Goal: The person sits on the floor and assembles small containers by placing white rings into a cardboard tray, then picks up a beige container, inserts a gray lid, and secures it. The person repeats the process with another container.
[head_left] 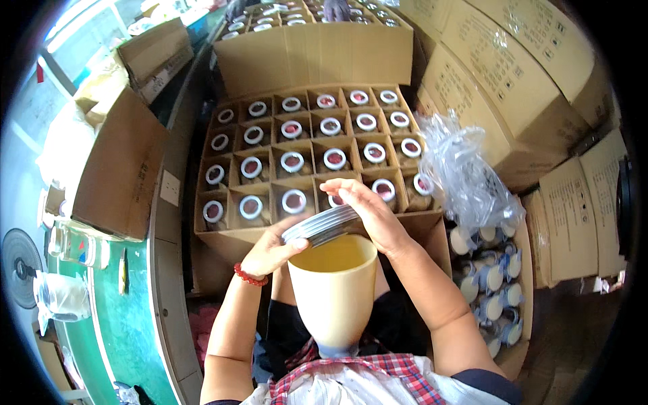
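A stack of thin grey round discs (320,226) is tilted between my two hands. My left hand (275,248) is closed on the near left side of the stack, its thumb over the edge. At the other end, my right hand (372,210) curves its fingers over the stack; its palm side is partly hidden. Just below the discs, in front of my body, stands a tall cream vase-shaped container (335,290) with a wide open top. Beyond my hands, a divided cardboard carton (233,237) holds rows of jars (293,201) with white rims.
At right, clear plastic bags (466,172) hang by a carton of white-topped bottles (493,307). Stacked cartons (493,81) line the right side. On the left green table (125,337) lie a cutter (123,271) and a glass jar (77,247). Another person's gloved hand (336,9) is at the far carton.
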The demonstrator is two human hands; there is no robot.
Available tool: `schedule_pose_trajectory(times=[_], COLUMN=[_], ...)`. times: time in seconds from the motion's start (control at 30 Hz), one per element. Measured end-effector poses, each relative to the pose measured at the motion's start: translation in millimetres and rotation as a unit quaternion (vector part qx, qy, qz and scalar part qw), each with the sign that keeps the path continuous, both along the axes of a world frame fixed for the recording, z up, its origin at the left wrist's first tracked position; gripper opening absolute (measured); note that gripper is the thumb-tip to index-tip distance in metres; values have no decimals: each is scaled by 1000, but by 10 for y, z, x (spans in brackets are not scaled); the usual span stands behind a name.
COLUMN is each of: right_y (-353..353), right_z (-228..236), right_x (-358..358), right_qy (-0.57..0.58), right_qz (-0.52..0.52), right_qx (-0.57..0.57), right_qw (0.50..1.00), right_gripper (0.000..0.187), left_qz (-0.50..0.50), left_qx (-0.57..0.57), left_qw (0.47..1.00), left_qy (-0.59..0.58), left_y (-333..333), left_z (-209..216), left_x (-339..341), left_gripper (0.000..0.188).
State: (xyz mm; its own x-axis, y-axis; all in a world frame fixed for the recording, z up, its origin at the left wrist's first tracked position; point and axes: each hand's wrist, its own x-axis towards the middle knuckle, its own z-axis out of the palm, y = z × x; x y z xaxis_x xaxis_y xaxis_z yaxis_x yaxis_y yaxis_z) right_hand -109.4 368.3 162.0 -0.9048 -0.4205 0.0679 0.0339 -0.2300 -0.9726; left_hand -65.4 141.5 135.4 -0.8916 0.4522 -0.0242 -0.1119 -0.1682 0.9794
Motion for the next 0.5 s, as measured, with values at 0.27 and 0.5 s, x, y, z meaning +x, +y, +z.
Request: schedule_pose_trajectory(times=[0.27,0.5], right_y=[-94,-237], right_z=[340,255], right_x=[-408,-696], right_qy=[640,367], right_qz=[-23,-148], right_qx=[405,433], right_qw=[652,810], right_gripper=[55,78], left_qz=[198,221], left_qx=[107,19], left_qw=[973,974], left_qy=[-60,52], left_y=[-56,173], left_z=[135,211], left_x=[-496,-492], left_gripper=[51,43])
